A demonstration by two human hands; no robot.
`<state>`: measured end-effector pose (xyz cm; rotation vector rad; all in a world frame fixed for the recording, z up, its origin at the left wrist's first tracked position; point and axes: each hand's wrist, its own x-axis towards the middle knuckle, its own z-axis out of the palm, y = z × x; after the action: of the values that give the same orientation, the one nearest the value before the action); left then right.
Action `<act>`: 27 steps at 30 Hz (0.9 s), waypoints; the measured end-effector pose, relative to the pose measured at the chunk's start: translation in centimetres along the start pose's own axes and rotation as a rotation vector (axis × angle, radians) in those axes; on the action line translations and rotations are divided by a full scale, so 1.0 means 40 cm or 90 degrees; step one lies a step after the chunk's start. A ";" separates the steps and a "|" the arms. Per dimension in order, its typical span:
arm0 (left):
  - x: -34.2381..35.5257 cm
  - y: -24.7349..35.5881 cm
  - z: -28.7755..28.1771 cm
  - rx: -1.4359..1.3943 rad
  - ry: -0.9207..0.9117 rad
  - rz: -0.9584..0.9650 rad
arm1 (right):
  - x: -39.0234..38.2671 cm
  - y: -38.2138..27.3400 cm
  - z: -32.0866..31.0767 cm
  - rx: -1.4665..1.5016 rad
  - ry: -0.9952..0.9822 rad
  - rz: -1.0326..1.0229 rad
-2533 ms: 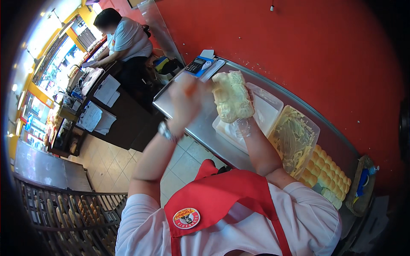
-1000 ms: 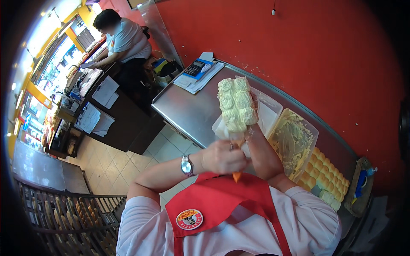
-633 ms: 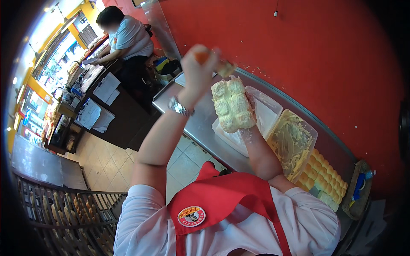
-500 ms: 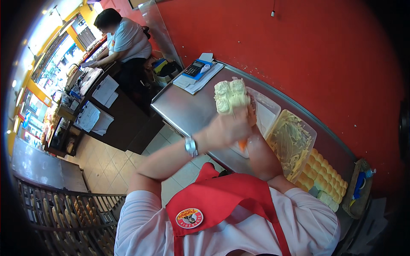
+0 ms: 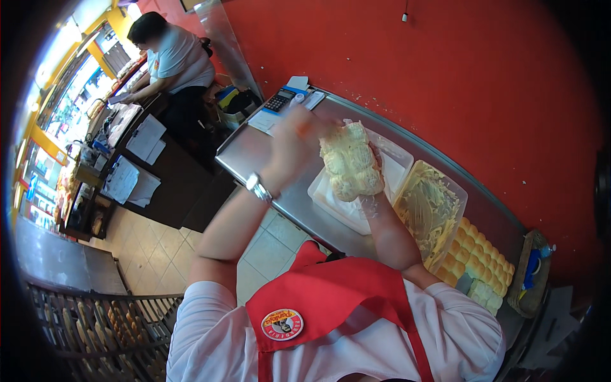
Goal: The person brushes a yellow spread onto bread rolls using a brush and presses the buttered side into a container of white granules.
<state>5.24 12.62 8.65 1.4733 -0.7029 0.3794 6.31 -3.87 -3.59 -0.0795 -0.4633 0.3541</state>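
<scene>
A block of joined bread rolls (image 5: 352, 162) coated in pale cream rests on my right hand (image 5: 378, 167), which is closed around it from below and the side. Clear plastic shows at that wrist. My left hand (image 5: 291, 137), smeared by motion, is raised beside the rolls' upper left corner. It is closed on an orange-handled tool (image 5: 304, 130) whose working end I cannot make out. Under the rolls stands a white-lined clear plastic container (image 5: 398, 155). To its right is a clear container with yellowish cream (image 5: 428, 207) smeared on its walls.
Rows of golden rolls (image 5: 480, 254) lie at the right of the metal table (image 5: 293, 184), near a wicker basket (image 5: 531, 274). A calculator (image 5: 278, 100) and papers are at the table's far end. A co-worker (image 5: 181, 60) stands at a dark counter. A bread rack (image 5: 105, 325) stands lower left.
My left hand has swung up and left, off the rolls, with the orange-handled tool. The rolls have tipped to show more of their coated top, and cream is spread more evenly over it.
</scene>
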 end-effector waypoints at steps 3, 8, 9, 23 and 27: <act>-0.166 0.020 0.051 0.435 -0.346 0.593 | 0.000 0.003 0.036 0.030 -0.035 -0.055; -0.174 -0.079 -0.023 0.128 -0.116 0.177 | 0.000 0.012 0.032 -0.120 0.011 -0.120; -0.144 -0.161 -0.064 0.076 0.034 0.026 | 0.003 0.023 0.014 -0.209 0.095 -0.164; -0.177 -0.260 -0.450 -0.153 0.393 -0.299 | -0.092 0.091 -0.305 -1.817 0.400 0.329; -0.205 -0.255 -0.554 -0.129 0.387 -0.264 | -0.071 0.054 -0.310 -1.814 0.445 0.162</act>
<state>9.92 34.89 -3.34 1.1822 0.0534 0.3927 8.84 -2.78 -16.21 -2.9243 0.1156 -0.3843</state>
